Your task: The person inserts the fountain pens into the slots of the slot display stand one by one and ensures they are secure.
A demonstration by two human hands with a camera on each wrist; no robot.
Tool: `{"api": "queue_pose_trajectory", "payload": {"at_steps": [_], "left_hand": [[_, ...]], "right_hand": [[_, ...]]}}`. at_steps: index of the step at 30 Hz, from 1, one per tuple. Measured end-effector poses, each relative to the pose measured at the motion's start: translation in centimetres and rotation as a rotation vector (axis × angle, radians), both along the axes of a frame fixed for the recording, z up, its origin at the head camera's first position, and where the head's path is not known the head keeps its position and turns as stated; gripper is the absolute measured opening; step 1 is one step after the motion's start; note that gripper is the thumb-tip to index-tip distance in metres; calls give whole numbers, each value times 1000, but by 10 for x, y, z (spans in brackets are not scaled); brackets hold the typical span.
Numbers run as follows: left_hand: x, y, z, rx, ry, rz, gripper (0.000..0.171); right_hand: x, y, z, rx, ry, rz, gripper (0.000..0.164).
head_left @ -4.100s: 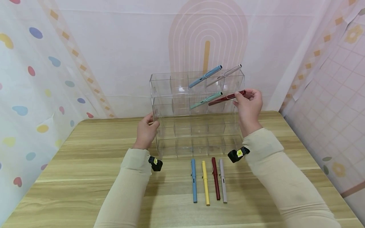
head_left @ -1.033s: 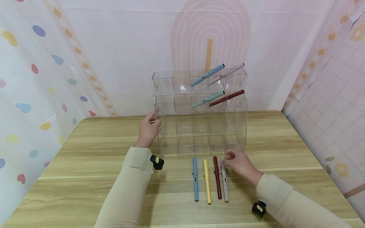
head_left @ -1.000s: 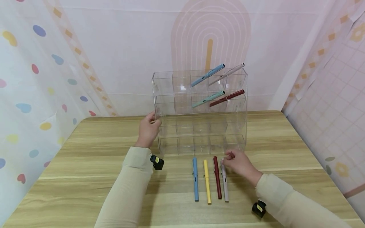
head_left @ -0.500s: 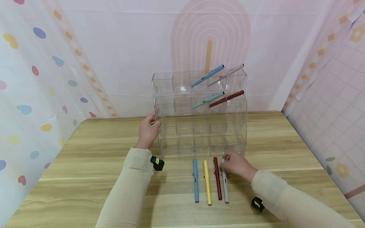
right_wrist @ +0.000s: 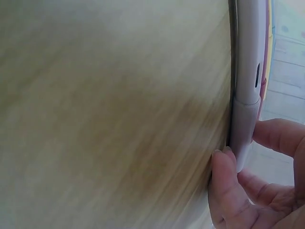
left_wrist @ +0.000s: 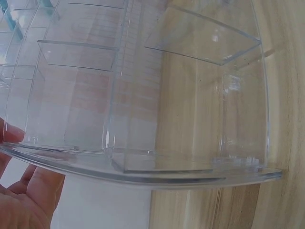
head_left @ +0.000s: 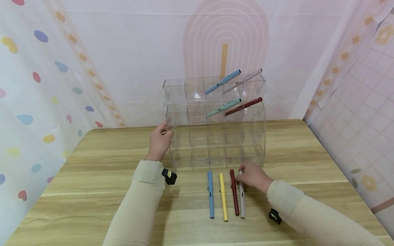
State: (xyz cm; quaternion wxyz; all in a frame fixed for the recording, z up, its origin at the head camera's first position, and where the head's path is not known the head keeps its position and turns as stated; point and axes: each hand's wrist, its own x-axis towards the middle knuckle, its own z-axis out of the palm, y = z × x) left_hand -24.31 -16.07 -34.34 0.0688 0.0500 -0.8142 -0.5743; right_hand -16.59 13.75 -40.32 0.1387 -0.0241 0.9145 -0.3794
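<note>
At the pen row's right end, my right hand [head_left: 253, 176] pinches the capped end of a lilac pen [head_left: 242, 201] lying on the table. The right wrist view shows thumb and fingers [right_wrist: 226, 183] on either side of its cap. My left hand [head_left: 158, 143] grips the left side panel of a clear acrylic pen rack [head_left: 217, 153]; in the left wrist view, its fingers [left_wrist: 45, 191] wrap the panel's edge. To the left of the lilac pen lie a dark red pen [head_left: 234, 193], a yellow pen [head_left: 223, 198] and a blue pen [head_left: 210, 194].
The rack's top tier holds a blue pen [head_left: 223, 82] and a pale lilac pen [head_left: 243, 81]. One tier below, a mint green pen [head_left: 224, 107] and a dark red pen [head_left: 244, 106] lean to the right. Behind the wooden table [head_left: 101, 164] hangs a patterned cloth [head_left: 138, 51].
My right hand has let go of the dark red pen in the second tier and come down to the table. Over the last second it has edged left onto the lilac pen. My left hand stays put.
</note>
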Motion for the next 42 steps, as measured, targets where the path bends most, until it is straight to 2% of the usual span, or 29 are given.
{"api": "queue_pose_trajectory", "payload": {"at_steps": [11, 18, 25, 29, 34, 42], "left_hand": [[1, 1, 0, 15, 0, 0, 54], [1, 1, 0, 15, 4, 1, 54], [1, 1, 0, 14, 6, 3, 54], [-1, 0, -1, 22, 9, 4, 54], [-1, 1, -2, 29, 18, 5, 53], [-1, 1, -1, 25, 16, 6, 53]], "right_hand": [[-2, 2, 0, -23, -17, -28, 14], [-1, 7, 1, -156, -59, -73, 13], [1, 14, 4, -238, -105, -81, 24], [1, 18, 9, -271, -108, -77, 32], [1, 24, 16, -310, -92, -87, 31], [-1, 30, 37, -464, -94, -135, 32]]}}
